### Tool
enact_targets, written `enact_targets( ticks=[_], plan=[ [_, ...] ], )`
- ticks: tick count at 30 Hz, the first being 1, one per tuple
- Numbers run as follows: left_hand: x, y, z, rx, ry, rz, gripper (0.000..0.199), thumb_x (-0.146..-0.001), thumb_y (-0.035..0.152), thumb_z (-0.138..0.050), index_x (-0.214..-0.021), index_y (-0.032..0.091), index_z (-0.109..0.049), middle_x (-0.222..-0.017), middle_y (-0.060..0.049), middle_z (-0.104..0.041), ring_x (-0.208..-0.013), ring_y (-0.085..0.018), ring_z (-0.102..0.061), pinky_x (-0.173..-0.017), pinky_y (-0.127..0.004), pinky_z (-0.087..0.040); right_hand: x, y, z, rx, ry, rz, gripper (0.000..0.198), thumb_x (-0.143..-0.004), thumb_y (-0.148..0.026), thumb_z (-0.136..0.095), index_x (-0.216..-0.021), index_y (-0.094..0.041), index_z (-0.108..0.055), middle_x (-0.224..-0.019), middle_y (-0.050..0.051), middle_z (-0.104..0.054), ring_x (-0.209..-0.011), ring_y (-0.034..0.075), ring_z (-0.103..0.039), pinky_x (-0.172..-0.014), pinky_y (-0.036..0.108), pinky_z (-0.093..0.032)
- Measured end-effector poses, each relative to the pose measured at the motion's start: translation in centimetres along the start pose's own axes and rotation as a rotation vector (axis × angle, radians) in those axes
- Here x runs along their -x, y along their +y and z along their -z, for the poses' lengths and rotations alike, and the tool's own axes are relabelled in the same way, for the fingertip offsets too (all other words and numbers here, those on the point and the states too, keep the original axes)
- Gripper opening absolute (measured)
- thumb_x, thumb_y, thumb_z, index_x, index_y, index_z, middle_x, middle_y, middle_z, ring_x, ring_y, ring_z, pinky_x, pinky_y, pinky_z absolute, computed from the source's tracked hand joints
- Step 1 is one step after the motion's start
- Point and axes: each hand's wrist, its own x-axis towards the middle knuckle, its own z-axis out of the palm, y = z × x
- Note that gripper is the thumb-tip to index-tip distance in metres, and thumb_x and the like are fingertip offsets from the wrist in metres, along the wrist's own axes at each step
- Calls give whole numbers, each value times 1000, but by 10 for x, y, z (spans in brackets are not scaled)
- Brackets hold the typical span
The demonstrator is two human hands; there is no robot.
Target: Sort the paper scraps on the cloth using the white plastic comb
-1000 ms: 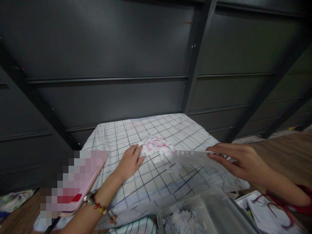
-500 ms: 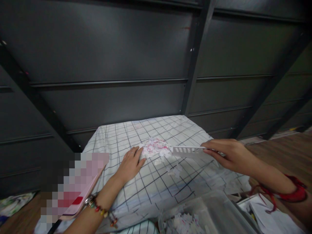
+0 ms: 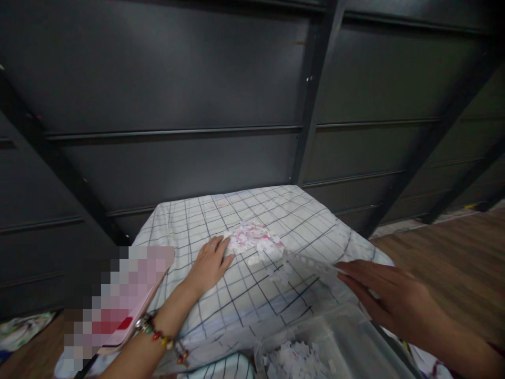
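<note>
Your right hand [image 3: 389, 292] pinches the slotted plastic strip [image 3: 311, 265] by its end, above the checked cloth [image 3: 185, 321]; it looks light, stiff and smooth, so the end edge is a fair hold. Your left hand [image 3: 212, 265], loosely spread and holding nothing, lies at the left edge of the paper scraps [image 3: 252, 238], probably feather-light. Since the earlier frame, the strip has dropped and tilted, blurred.
</note>
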Motion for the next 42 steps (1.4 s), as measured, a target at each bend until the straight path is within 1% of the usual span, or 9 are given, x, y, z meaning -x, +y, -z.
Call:
enact_targets(
  ticks=[4,9,12,15,23,28,32,36,42],
  plan=[
    [0,-1,0,-2,-4,11,45,-93,40,-38,-130,14,-44,-132,-16,-47,-123,-29,-42,-102,-47,-35,-21,-10,-5,-73,8,13,21,-91,-17,-40,-91,-16,-61,-72,5,-70,-60,13,-65,-53,20,-51],
    [0,0,3,0,-17,9,45,-93,40,-38,-130,14,-44,-132,-15,-47,-123,-28,-42,-102,-45,-35,-40,-3,-16,-25,10,6,20,-91,-17,-41,-88,-14,-61,-68,5,-68,-56,13,-63,-52,22,-49],
    [0,1,5,0,-43,16,47,-94,40,-37,-130,11,-44,-132,-17,-46,-124,-29,-41,-103,-46,-34,-39,2,-21,18,-8,38,23,-91,-16,-39,-85,-15,-62,-69,6,-69,-56,13,-63,-53,22,-49],
    [0,1,5,-1,-45,8,47,-94,41,-37,-131,11,-43,-133,-18,-46,-124,-30,-41,-103,-47,-34,-36,1,-20,-11,-26,49,25,-91,-17,-39,-82,-16,-62,-68,5,-69,-55,13,-63,-52,21,-49],
    [-1,0,4,-7,-28,-2,45,-94,40,-37,-130,14,-43,-131,-15,-48,-123,-29,-42,-103,-46,-35,-38,5,-12,-78,-26,-26,21,-90,-18,-41,-84,-18,-61,-65,2,-68,-55,11,-62,-51,20,-47],
    [0,1,5,-7,-43,7,46,-94,39,-38,-130,12,-43,-132,-17,-47,-124,-29,-42,-104,-46,-34,-38,10,-16,-93,-73,-16,22,-90,-18,-40,-85,-17,-62,-65,3,-67,-54,12,-61,-51,21,-45],
    [0,0,2,-9,-32,8,46,-94,40,-37,-131,14,-42,-133,-16,-46,-124,-29,-41,-103,-47,-34,-38,10,-14,-148,-54,-52,21,-90,-19,-41,-85,-17,-62,-66,2,-68,-54,11,-62,-51,19,-46],
    [0,-1,1,-21,-31,13,46,-94,41,-37,-131,14,-42,-133,-16,-46,-124,-29,-41,-103,-46,-34,-39,12,-12,-124,-23,-60,21,-90,-19,-42,-85,-18,-63,-70,3,-70,-58,13,-64,-53,21,-48],
    [0,0,3,-6,-39,9,47,-94,41,-36,-131,13,-42,-134,-17,-45,-125,-30,-40,-103,-47,-33,-42,9,-9,-160,-48,-45,21,-89,-18,-42,-83,-18,-62,-66,2,-69,-55,11,-63,-50,20,-48]
  ],
)
